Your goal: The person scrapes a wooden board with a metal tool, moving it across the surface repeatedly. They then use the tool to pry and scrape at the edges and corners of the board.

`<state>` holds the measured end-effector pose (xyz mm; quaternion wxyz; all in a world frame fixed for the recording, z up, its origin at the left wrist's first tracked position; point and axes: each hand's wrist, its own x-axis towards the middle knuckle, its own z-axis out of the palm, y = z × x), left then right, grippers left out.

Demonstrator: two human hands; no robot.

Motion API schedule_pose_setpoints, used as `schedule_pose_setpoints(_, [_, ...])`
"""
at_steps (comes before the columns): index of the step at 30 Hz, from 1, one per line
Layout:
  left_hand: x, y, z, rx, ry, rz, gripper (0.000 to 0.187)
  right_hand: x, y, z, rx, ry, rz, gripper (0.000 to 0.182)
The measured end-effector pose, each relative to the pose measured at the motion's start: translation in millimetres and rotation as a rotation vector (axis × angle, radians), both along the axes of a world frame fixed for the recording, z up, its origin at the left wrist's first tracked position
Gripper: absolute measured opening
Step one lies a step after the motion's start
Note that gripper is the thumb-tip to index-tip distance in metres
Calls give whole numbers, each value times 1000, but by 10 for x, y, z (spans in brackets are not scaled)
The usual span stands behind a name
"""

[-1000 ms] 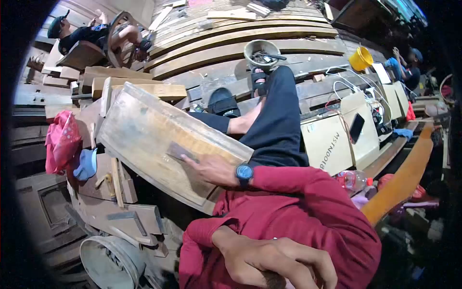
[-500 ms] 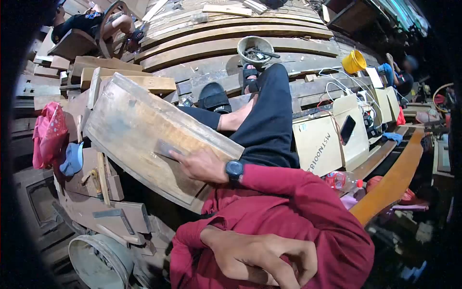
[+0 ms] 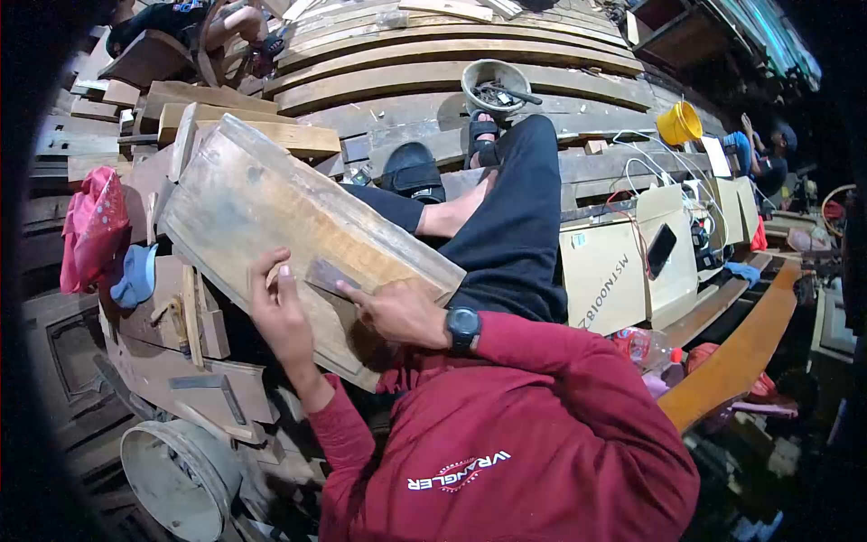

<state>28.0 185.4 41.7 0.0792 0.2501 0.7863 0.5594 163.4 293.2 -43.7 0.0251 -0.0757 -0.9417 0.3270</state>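
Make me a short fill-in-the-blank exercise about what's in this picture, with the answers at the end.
1. The right hand touches a small block, and a ___ is worn just behind that hand.
2. In the picture, the pink cloth is on the ___ side of the board.
3. The rightmost bucket is ___.
4. The word printed on the shirt is ___.

Missing words: watch; left; yellow; WRANGLER.

Site: woodworking workshop, by appearance. Evidence: long boards (image 3: 433, 79) laid in rows, top of frame; timber blocks (image 3: 302, 138) stacked upper left; L-shaped square (image 3: 200, 382), lower left; large wooden panel (image 3: 271, 203), left of centre; bucket (image 3: 495, 69) of small bits, upper centre.
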Motion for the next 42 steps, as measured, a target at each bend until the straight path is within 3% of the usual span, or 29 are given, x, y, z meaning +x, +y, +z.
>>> schedule_pose_setpoints(3, [-86,10,-408,-235,232,62,23,-350,-138,-109,48,64,13,66])
schedule_pose_setpoints(8, [-60,-95,-854,-479,324,47,29,-345,-218,-28,-94,48,45,29])
schedule_pose_setpoints(11, [-51,-125,-907,-575,418,32,36,-267,-378,72,-5,170,71,30])
schedule_pose_setpoints(12, [9,-110,-855,-589,433,34,37,-225,-467,395,9,127,74,38])
schedule_pose_setpoints(16, [-10,-135,-985,-713,480,51,40,102,-492,1359,148,556,211,45])
schedule_pose_setpoints(17, [0,-118,-943,-703,486,50,40,180,-516,1463,105,672,171,50])
schedule_pose_setpoints(20, [-12,-78,-921,-669,451,64,40,464,-407,1580,356,823,80,47])
schedule_pose_setpoints(22, [-4,-111,-951,-634,457,50,39,727,150,1119,441,630,-133,51])
schedule_pose_setpoints(24, [-24,-134,-884,-669,448,39,38,1119,796,212,529,210,-367,56])
schedule_pose_setpoints(26, [-44,-105,-956,-600,436,37,39,1445,1048,-446,593,-40,-402,62])
schedule_pose_setpoints(27, [-62,18,-969,-599,445,55,39,1351,1119,-427,489,18,-352,70])
schedule_pose_setpoints(30, [-33,-55,-942,-672,455,48,39,1246,1194,-300,447,-97,-375,53])
schedule_pose_setpoints(32, [-27,-46,-957,-705,465,72,39,1313,1324,-466,203,-24,-363,57])
schedule_pose_setpoints(37, [-48,-105,-978,-684,490,37,40,1576,1789,-197,-1261,330,-583,62])
schedule_pose_setpoints(38, [-44,-98,-974,-685,488,40,40,1591,1855,-87,-1445,394,-685,64])
schedule_pose_setpoints(42, [-39,-90,-974,-669,489,42,40,1811,2021,-20,-1764,611,-739,64])
